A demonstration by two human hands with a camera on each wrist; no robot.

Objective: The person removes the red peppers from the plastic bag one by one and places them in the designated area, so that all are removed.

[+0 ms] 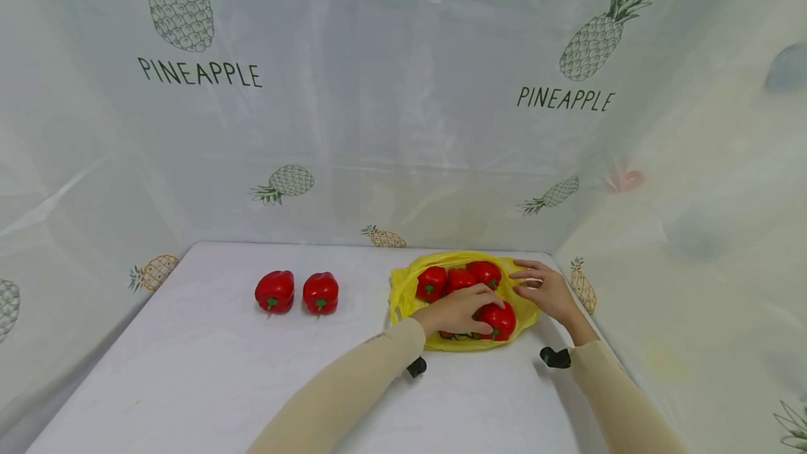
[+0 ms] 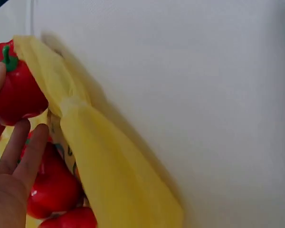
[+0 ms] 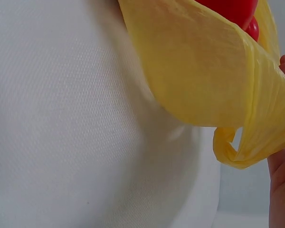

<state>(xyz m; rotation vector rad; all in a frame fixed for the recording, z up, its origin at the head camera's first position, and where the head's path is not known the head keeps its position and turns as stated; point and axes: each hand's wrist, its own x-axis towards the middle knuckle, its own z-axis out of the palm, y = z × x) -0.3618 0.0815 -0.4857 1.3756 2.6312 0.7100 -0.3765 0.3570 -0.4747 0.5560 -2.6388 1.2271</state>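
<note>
My left hand point(image 1: 463, 310) grips a red bell pepper point(image 1: 501, 321) over the mouth of a yellow plastic bag point(image 1: 403, 293). The left wrist view shows the thumb on this pepper point(image 2: 23, 92) beside its green stem, with fingers beneath it. Several more red peppers lie inside the bag, including one pepper point(image 1: 431, 282) at its left end. On the bag's right side, my right hand point(image 1: 547, 291) holds the rim. In the right wrist view, the yellow film point(image 3: 270, 104) passes between the thumb and the fingers, which are partly hidden.
Two red bell peppers, a left one point(image 1: 274, 291) and a right one point(image 1: 321, 293), stand on the white table point(image 1: 189, 370) left of the bag. A pineapple-printed sheet point(image 1: 378, 125) hangs behind and along both sides.
</note>
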